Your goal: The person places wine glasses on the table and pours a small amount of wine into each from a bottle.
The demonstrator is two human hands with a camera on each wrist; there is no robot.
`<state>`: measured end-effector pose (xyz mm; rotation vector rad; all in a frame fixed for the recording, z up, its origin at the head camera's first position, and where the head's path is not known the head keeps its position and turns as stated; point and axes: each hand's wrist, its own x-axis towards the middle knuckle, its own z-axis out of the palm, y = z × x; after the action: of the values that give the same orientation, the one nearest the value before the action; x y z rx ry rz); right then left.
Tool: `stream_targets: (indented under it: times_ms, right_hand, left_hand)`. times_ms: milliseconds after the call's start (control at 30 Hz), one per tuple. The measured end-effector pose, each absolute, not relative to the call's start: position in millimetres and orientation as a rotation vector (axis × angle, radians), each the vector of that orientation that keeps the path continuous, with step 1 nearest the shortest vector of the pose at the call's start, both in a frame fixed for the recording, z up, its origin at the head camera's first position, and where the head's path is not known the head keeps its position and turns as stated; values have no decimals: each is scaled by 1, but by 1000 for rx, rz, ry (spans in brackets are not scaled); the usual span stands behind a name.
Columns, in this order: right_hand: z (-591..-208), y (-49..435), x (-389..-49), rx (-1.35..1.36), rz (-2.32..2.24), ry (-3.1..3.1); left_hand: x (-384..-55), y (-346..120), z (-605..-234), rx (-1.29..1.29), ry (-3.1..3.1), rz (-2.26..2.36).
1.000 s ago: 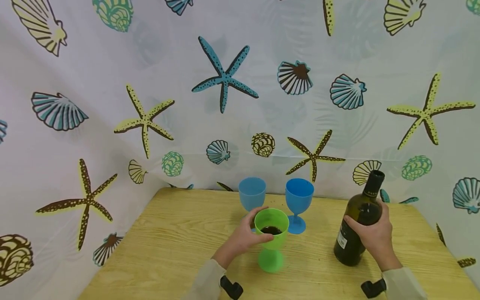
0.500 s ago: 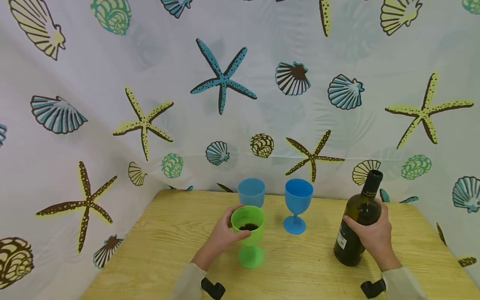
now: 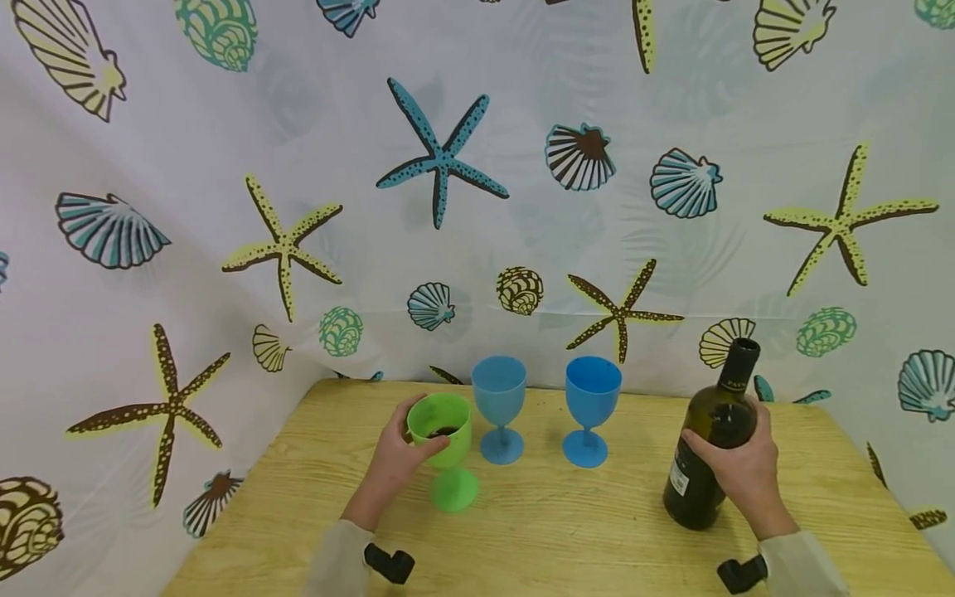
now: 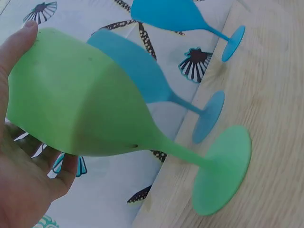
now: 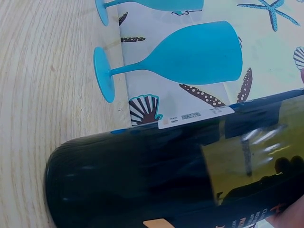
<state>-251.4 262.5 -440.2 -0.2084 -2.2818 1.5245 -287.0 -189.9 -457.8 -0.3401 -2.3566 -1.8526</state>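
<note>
My left hand (image 3: 399,452) holds a green plastic goblet (image 3: 451,452) by its bowl, thumb on the near side and fingers round the far side. Dark liquid (image 3: 443,432) shows inside it. In the left wrist view the green goblet (image 4: 90,95) stands close over the wood, its foot toward the table. At the right, my right hand (image 3: 746,468) grips a dark wine bottle (image 3: 705,464) round its upper body. The bottle is upright and uncapped, with a small white label on its side. In the right wrist view, the bottle (image 5: 128,175) fills the lower half.
A light blue goblet (image 3: 500,398) stands just right of the green one, near the back edge. A darker blue goblet (image 3: 593,398) stands beside it, toward the bottle. Behind the wooden table (image 3: 567,531) hangs a white curtain (image 3: 477,240) printed with shells and starfish.
My left hand has carried the green goblet leftward and slightly back, from in front of the blue goblets to the left of them. The right hand and bottle have stayed in place.
</note>
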Motion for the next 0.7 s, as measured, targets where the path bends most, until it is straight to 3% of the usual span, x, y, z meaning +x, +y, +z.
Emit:
stream_targets:
  times_ms: [700]
  right_hand:
    - [-442,263,-252,-208,1522,-2275]
  left_hand:
    - [-321,-225,-457,-40,-2285,-1670]
